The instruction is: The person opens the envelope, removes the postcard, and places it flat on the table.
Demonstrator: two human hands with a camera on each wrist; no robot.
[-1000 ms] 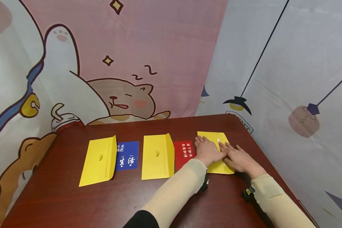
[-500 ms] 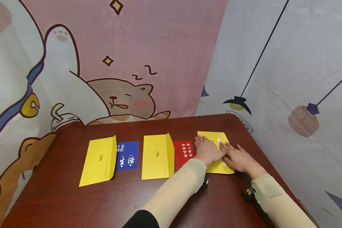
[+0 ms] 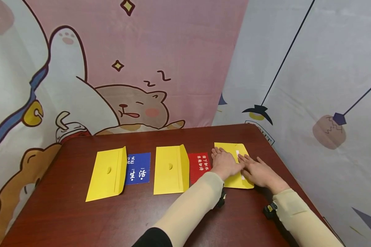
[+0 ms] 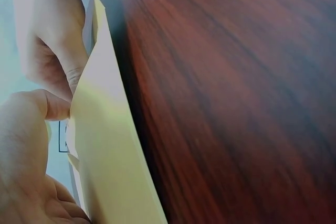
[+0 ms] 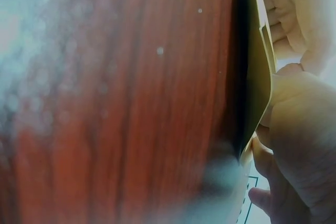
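The yellow envelope (image 3: pixel 235 182) at the table's right lies under both hands. My left hand (image 3: pixel 224 164) rests on its left part with fingers extended. My right hand (image 3: pixel 261 173) touches its right part, fingertips near a white strip (image 3: pixel 237 155). The thumbs meet close to the middle of the envelope. In the left wrist view, the envelope (image 4: pixel 110 129) appears edge-on with both thumbs at its upper surface. The right wrist view shows the envelope's near edge (image 5: pixel 260 82) beside my right hand (image 5: pixel 304 135). Part of the strip is hidden by the right fingers.
A red card (image 3: pixel 199 166) with white characters lies left of my left hand. Farther left are a yellow envelope (image 3: pixel 168 171), a blue card (image 3: pixel 139 169) and another yellow envelope (image 3: pixel 106 175). The brown table (image 3: pixel 111 219) ends against a cartoon-printed cloth (image 3: pixel 188 85).
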